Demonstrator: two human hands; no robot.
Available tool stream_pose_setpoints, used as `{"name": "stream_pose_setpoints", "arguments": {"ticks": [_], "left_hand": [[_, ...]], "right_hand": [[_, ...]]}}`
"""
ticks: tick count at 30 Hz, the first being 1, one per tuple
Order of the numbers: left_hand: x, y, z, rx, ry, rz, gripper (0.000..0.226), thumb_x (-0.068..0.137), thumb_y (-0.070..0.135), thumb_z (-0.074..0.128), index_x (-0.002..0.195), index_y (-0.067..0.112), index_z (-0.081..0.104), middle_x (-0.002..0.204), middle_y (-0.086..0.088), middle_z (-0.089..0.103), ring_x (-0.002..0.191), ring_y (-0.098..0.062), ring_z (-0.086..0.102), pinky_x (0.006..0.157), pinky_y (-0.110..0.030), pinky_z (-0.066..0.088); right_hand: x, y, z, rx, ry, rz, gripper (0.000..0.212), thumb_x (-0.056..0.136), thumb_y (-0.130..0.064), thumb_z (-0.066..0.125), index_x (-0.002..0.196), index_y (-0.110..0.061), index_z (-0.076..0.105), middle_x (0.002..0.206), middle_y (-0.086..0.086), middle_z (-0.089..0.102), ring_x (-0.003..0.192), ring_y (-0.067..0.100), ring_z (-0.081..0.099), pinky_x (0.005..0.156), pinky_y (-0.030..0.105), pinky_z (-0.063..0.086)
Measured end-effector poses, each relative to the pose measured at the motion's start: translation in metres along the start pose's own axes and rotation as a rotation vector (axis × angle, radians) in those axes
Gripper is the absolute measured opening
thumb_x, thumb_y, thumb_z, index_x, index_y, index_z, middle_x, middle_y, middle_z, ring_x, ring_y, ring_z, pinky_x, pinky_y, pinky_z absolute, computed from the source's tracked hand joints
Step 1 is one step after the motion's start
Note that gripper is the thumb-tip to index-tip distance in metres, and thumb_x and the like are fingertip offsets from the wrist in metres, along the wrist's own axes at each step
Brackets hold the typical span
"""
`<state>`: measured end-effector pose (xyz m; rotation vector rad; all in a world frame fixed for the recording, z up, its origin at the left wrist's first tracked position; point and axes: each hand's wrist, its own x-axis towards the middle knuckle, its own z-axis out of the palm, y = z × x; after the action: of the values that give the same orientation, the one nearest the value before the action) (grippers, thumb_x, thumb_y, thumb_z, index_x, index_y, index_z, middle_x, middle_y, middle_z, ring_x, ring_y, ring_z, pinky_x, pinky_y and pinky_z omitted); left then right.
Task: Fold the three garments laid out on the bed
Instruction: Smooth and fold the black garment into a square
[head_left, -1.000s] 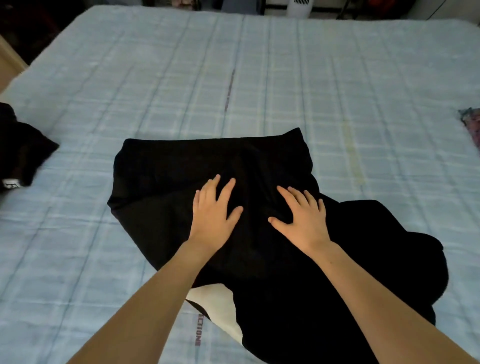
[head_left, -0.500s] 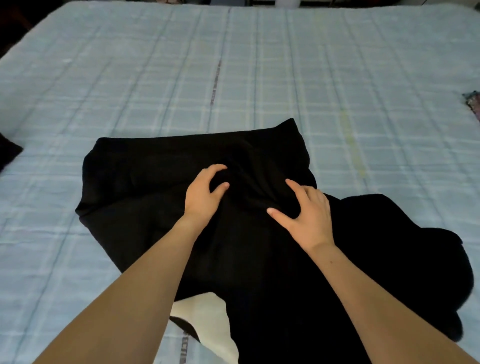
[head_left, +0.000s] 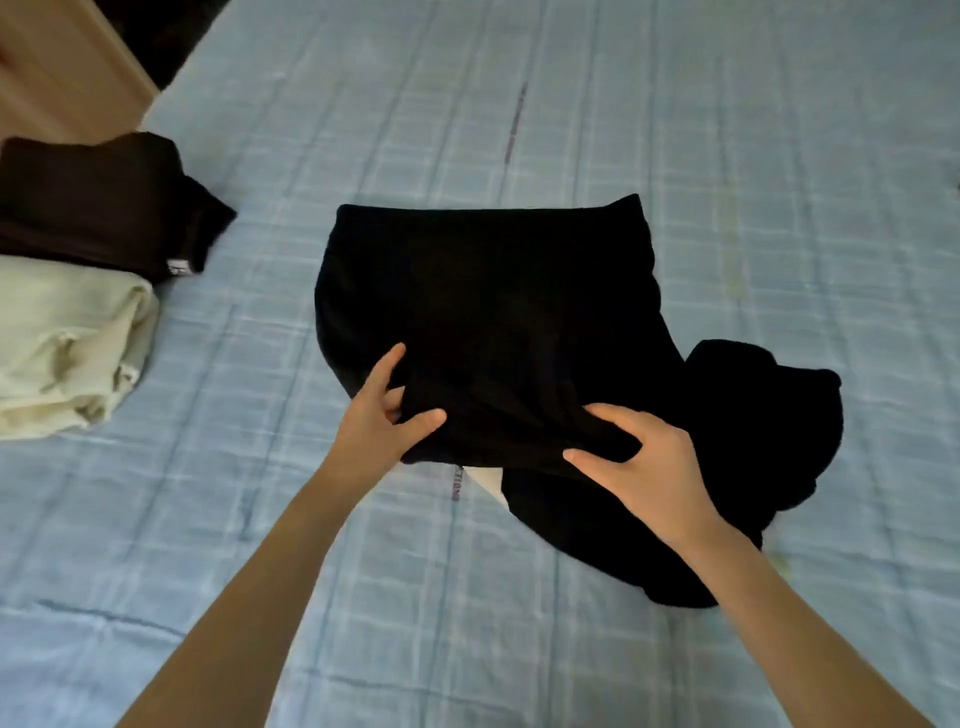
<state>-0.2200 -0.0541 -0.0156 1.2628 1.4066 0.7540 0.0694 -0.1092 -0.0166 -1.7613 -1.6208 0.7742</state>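
Left hand (head_left: 382, 415) at the near-left corner of the black garment (head_left: 493, 291), thumb laid over the cloth and fingers tucked beneath the edge: a pinch on that corner, with the index finger reaching up along the left side. Right hand (head_left: 649, 462) on the same near edge, further right, fingers curled over a raised bunch of cloth and thumb on its near side: a firm hold, not a flat press.

Black garment out on the bed (head_left: 753, 156), its squarer, flatter panel stretching away from both hands to a straight far edge, long axis running left to right. Loose remainder heaped off the panel's near-right side, past the right wrist, rumpled and not yet folded. White patch (head_left: 488, 480) with lettering peeping out under the near edge, between the two hands; hard to tell whether part of the same piece.

Well apart to the left of the black garment: a folded cream garment (head_left: 67, 338) and, further back and touching it, a folded dark brown garment (head_left: 98, 202). Probably two done, then, and the third in hand.

Next fold likely turning on near edge against far edge, straight ahead of both hands, or on that near-right heap, closest to the right hand. Worth keeping both grips level to avoid a skewed crease.
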Motion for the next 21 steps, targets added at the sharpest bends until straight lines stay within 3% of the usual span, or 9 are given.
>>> {"name": "stream_pose_setpoints", "arguments": {"ticks": [2, 4, 6, 9, 11, 13, 16, 18, 21], "left_hand": [[-0.036, -0.019, -0.015, 0.097, -0.023, -0.036, 0.072, 0.08, 0.011, 0.081, 0.135, 0.046, 0.05, 0.106, 0.03, 0.07, 0.105, 0.005, 0.065, 0.079, -0.007, 0.05], [-0.071, -0.04, -0.026, 0.233, -0.032, -0.043, 0.07, 0.075, 0.01, 0.084, 0.114, 0.061, 0.056, 0.105, 0.032, 0.068, 0.103, 0.008, 0.064, 0.079, -0.005, 0.048], [-0.099, -0.066, -0.033, 0.394, -0.028, -0.038, 0.067, 0.072, 0.01, 0.086, 0.105, 0.061, 0.056, 0.098, 0.028, 0.069, 0.097, 0.007, 0.063, 0.079, -0.007, 0.047], [-0.131, -0.103, -0.039, 0.587, -0.16, -0.099, 0.058, 0.082, 0.01, 0.079, 0.122, 0.044, 0.057, 0.118, 0.021, 0.066, 0.112, 0.001, 0.06, 0.092, -0.007, 0.041], [-0.142, -0.118, -0.041, 0.699, -0.221, -0.158, 0.062, 0.088, 0.004, 0.069, 0.139, 0.033, 0.05, 0.133, 0.015, 0.059, 0.126, -0.007, 0.054, 0.1, -0.011, 0.036], [-0.146, -0.115, -0.037, 0.729, -0.136, -0.102, 0.065, 0.089, -0.001, 0.063, 0.145, 0.027, 0.045, 0.137, 0.009, 0.056, 0.127, -0.013, 0.053, 0.1, -0.017, 0.037], [-0.145, -0.094, -0.015, 0.654, 0.027, 0.071, 0.072, 0.088, 0.01, 0.064, 0.151, 0.025, 0.032, 0.137, 0.011, 0.048, 0.124, -0.009, 0.047, 0.096, -0.018, 0.037], [-0.138, -0.073, 0.005, 0.598, 0.14, 0.182, 0.073, 0.089, 0.019, 0.066, 0.152, 0.02, 0.029, 0.146, 0.005, 0.041, 0.133, -0.013, 0.039, 0.105, -0.026, 0.036], [-0.115, -0.046, 0.051, 0.631, 0.179, 0.387, 0.08, 0.085, 0.039, 0.069, 0.151, 0.014, 0.031, 0.153, -0.004, 0.036, 0.142, -0.02, 0.031, 0.116, -0.038, 0.029]], "right_hand": [[-0.041, -0.004, 0.014, -0.121, -0.029, -0.101, 0.053, 0.069, -0.042, 0.084, 0.118, -0.034, 0.066, 0.095, -0.043, 0.061, 0.094, -0.013, 0.06, 0.088, 0.004, 0.043], [-0.081, 0.0, 0.036, -0.281, -0.043, -0.25, 0.049, 0.069, -0.034, 0.089, 0.114, -0.02, 0.074, 0.094, -0.02, 0.071, 0.083, 0.009, 0.066, 0.083, 0.028, 0.056], [-0.115, 0.007, 0.063, -0.449, -0.059, -0.366, 0.05, 0.065, -0.024, 0.093, 0.11, -0.009, 0.076, 0.089, -0.001, 0.074, 0.075, 0.022, 0.067, 0.079, 0.039, 0.059], [-0.149, 0.002, 0.091, -0.603, -0.172, -0.402, 0.058, 0.057, -0.019, 0.096, 0.111, -0.011, 0.077, 0.087, 0.003, 0.073, 0.077, 0.023, 0.07, 0.088, 0.042, 0.06], [-0.158, -0.006, 0.095, -0.622, -0.172, -0.383, 0.061, 0.06, -0.018, 0.094, 0.118, -0.011, 0.074, 0.1, 0.006, 0.074, 0.089, 0.023, 0.072, 0.095, 0.043, 0.057], [-0.154, -0.017, 0.083, -0.563, -0.093, -0.435, 0.051, 0.077, -0.014, 0.082, 0.127, -0.009, 0.069, 0.122, 0.011, 0.068, 0.11, 0.027, 0.067, 0.1, 0.045, 0.053], [-0.124, -0.026, 0.036, -0.508, 0.093, -0.512, 0.042, 0.096, -0.021, 0.057, 0.137, -0.01, 0.059, 0.14, 0.009, 0.056, 0.131, 0.025, 0.05, 0.113, 0.044, 0.04], [-0.093, -0.015, -0.002, -0.535, 0.237, -0.421, 0.046, 0.098, -0.028, 0.053, 0.141, -0.013, 0.053, 0.145, 0.008, 0.05, 0.136, 0.026, 0.043, 0.115, 0.045, 0.036], [-0.054, 0.024, -0.044, -0.478, 0.281, -0.011, 0.058, 0.099, -0.044, 0.05, 0.153, -0.028, 0.035, 0.159, 0.01, 0.031, 0.144, 0.028, 0.031, 0.118, 0.049, 0.03]]}}
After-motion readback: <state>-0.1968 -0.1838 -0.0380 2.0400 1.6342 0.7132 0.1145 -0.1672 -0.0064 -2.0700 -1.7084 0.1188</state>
